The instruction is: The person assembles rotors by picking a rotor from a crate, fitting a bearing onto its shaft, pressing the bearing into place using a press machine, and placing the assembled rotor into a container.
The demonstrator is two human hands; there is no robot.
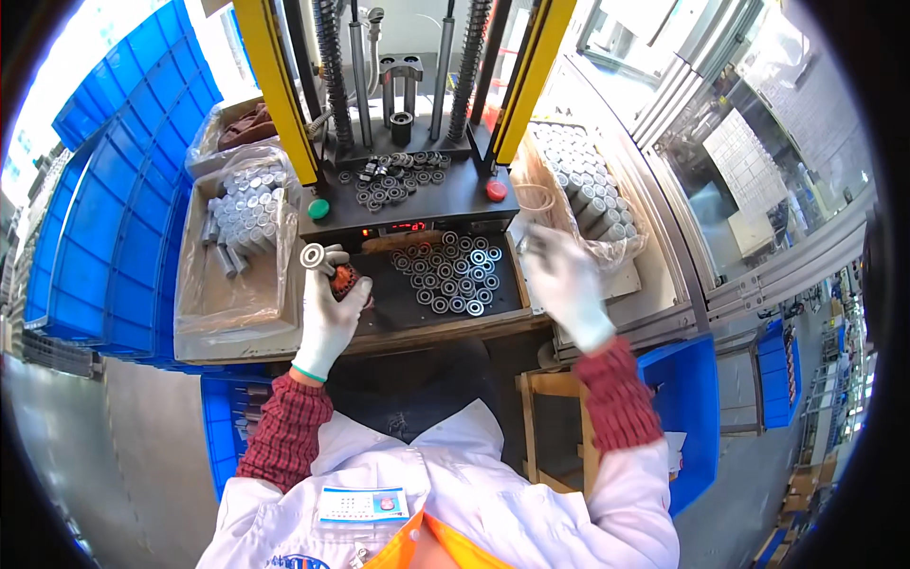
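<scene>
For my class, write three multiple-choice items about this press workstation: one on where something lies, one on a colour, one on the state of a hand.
1. Where do the loose ring bearings lie?
A. in the dark tray below the press
B. on the floor
C. in the blue crates

2. What colour is the round button at the left of the press front?
A. yellow
B. green
C. white

3. What is the left hand doing?
A. resting open and empty
B. gripping a rotor-like part topped by a ring
C. pressing a button

Answers: 1 A, the rings are spread over the dark tray between the hands. 2 B, the left button is green, the right one red. 3 B, the gloved fingers close round the part.
</scene>
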